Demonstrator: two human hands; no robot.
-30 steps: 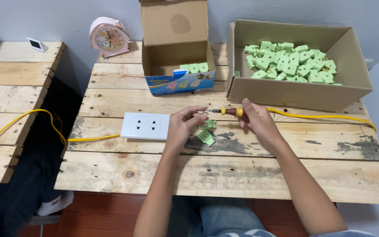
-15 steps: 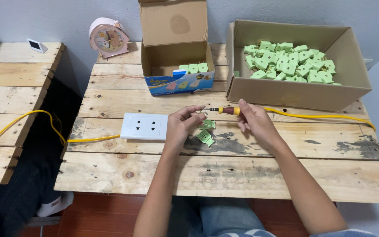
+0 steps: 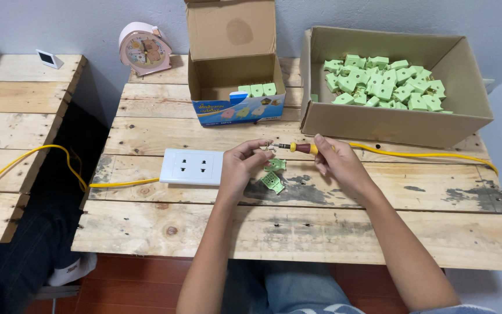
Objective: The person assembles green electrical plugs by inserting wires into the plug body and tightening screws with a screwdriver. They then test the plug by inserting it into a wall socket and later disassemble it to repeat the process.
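Both forearms are bare from the lower edge of the frame up to the wrists, with no sleeves, watch, bracelet or rings to be seen on the left hand (image 3: 240,167) or the right hand (image 3: 337,164). The nails look short and unpainted. At the bottom centre of the frame, blue denim jeans (image 3: 289,288) cover the lap, and a sliver of pale blue cloth (image 3: 472,309) shows at the lower right corner.
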